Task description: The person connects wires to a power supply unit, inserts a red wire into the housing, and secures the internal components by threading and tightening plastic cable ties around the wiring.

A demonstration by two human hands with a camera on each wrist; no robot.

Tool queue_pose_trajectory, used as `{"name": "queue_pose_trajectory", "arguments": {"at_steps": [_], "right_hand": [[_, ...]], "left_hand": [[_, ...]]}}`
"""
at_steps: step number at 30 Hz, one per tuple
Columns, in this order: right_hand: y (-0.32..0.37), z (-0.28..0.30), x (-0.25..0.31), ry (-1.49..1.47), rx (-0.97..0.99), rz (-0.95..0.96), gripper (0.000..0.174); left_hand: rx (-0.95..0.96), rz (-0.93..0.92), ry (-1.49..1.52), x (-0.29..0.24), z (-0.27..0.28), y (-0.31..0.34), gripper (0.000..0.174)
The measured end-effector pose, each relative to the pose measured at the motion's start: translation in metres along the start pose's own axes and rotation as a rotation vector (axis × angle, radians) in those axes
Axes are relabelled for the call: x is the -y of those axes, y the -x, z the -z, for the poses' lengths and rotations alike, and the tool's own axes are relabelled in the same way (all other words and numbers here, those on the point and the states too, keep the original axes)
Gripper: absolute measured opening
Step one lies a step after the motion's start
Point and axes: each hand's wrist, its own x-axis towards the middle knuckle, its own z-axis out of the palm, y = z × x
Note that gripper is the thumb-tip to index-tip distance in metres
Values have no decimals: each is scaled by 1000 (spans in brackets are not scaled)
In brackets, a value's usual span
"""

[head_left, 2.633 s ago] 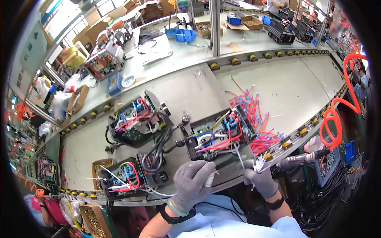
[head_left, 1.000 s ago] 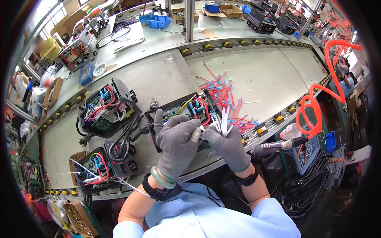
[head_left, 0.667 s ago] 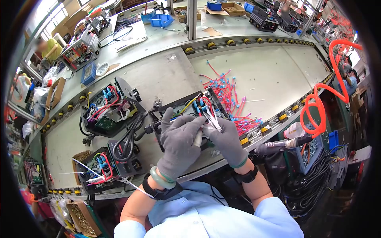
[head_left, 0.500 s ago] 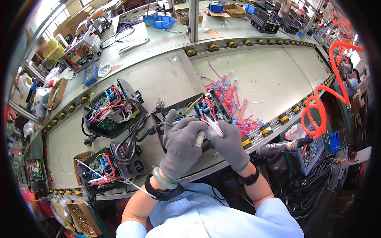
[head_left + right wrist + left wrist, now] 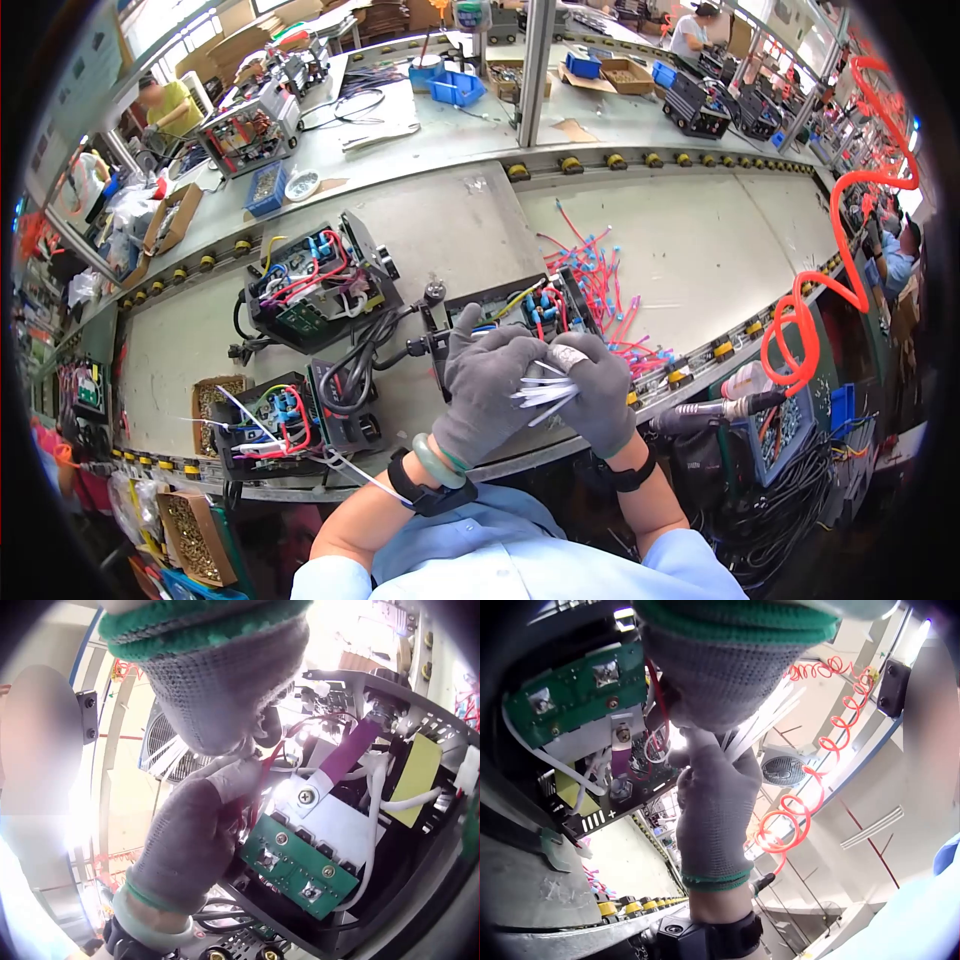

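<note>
Two grey-gloved hands meet over the near edge of an opened black machine [image 5: 575, 296]. The left hand [image 5: 485, 388] has its index finger raised and its other fingers curled; the right wrist view shows this left hand [image 5: 187, 844] closed around red wires [image 5: 270, 769] beside a green circuit board [image 5: 300, 874]. A bundle of white cable ties [image 5: 545, 393] fans leftward from the right hand [image 5: 598, 400], which grips it. In the left wrist view, the right hand [image 5: 716, 814] reaches up to the left hand [image 5: 720, 679]. The meeting fingertips are partly hidden.
Two more opened machines [image 5: 315, 280] [image 5: 265, 425] stand at the left, with black cables [image 5: 350, 375] between. Red wires with blue ends [image 5: 600, 285] lie behind the right hand. An orange coiled hose [image 5: 800, 345] hangs at the right above a screw tray [image 5: 780, 435].
The head view has shifted, showing more of the far bench. The right hand has turned, so its white ties point left and down instead of up-left. Both hands remain together.
</note>
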Motion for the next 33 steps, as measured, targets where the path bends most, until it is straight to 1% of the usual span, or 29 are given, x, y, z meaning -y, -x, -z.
{"name": "queue_pose_trajectory", "arguments": {"at_steps": [1,2,4,5,6,8,9,10,12,13,14,15,16,17,19,20,22,24,26,27,28,30,31,32,33], "right_hand": [[-1,-1,1,0,-20,1,18],[2,-2,4,-7,-23,10,18],[6,-5,9,-452,-356,-183,12],[7,10,22,-609,-362,-404,9],[3,28,36,-766,-349,-625,7],[4,24,38,-941,-258,-685,7],[9,21,38,-1049,-286,-845,8],[1,22,50,-1035,-328,-1069,11],[25,24,33,-1178,-164,-935,19],[31,20,34,-1195,-138,-929,19],[35,18,35,-1275,-140,-929,20],[36,15,35,-1353,-149,-928,22],[38,11,36,-1361,-145,-927,22],[42,9,39,-1314,-109,-941,20],[43,12,49,-1232,-35,-970,16],[40,10,50,-1228,-56,-986,16],[42,9,48,-1004,60,-1045,13],[48,21,41,-1009,53,-958,11],[55,50,51,-957,-2,-1086,14],[72,50,47,-799,-146,-1152,16],[92,61,39,-783,-166,-1151,14],[130,69,36,-802,-283,-1229,13],[138,66,36,-786,-263,-1272,13],[141,62,39,-775,-233,-1316,14],[134,57,44,-748,-152,-1390,15]], "left_hand": [[-13,-14,24,-5,3,-3,21],[-20,-15,14,-4,1,-1,21],[-12,17,-20,1,-8,2,14],[-37,-8,1,0,-8,2,11],[-55,-34,11,1,-8,3,12],[-81,-114,-16,5,-11,5,13],[-54,-127,-1,7,-10,6,17],[63,-143,-1,8,-8,5,17],[66,-238,-144,10,-11,7,14],[62,-247,-194,7,-8,4,10],[46,-278,-275,5,-5,-1,9],[-5,-283,-273,4,-7,-3,9],[-50,-290,-265,4,-9,-3,9],[-41,-287,-265,3,-10,-1,9],[85,-209,-352,0,-13,2,10],[104,-217,-339,3,-13,2,10],[82,-175,-405,6,-18,-2,12],[181,-61,-399,-3,-10,2,20],[-165,-203,-137,-15,4,6,31],[-148,-266,-89,-25,15,20,35],[-133,-333,-45,-33,23,41,39],[144,-277,204,-28,14,94,31],[165,-287,221,-17,3,114,31],[338,-112,267,-6,-8,135,29],[499,67,301,-4,-14,139,26]]}}
